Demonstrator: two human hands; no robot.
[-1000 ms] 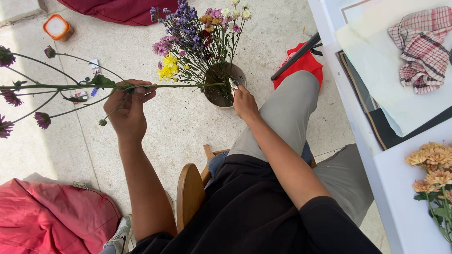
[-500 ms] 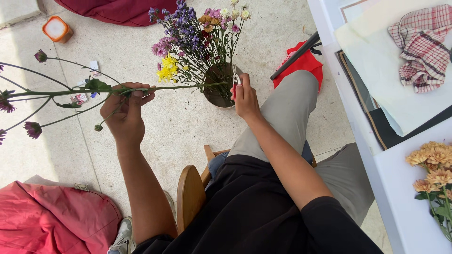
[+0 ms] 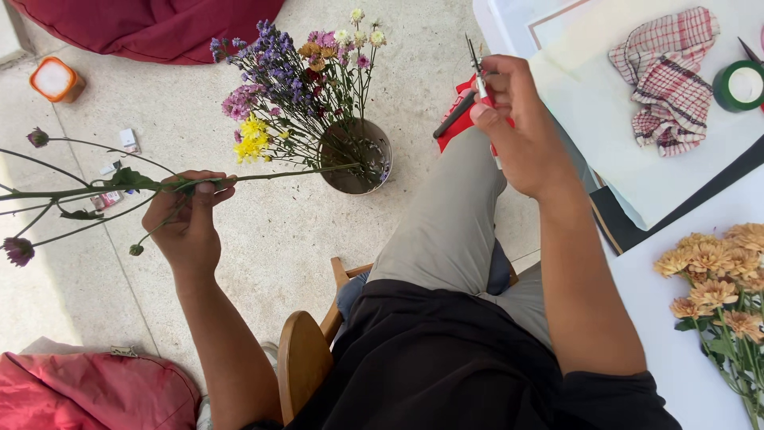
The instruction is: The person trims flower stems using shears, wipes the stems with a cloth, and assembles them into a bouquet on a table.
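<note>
Head view: left hand [image 3: 187, 231] pinches a long flower stem [image 3: 263, 175] lying sideways, cut end toward the vase [image 3: 356, 157]; right hand [image 3: 521, 131] grips raised scissors [image 3: 476, 68], well apart.

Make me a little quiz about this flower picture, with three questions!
1. True or false: the left hand holds a long green stem with dark purple buds.
2. What does the right hand hold? A) small scissors B) the green tape roll C) the checked cloth
3. Fill in: the round pot of mixed flowers stands on the ____.

Key: 1 true; 2 A; 3 floor.
</note>
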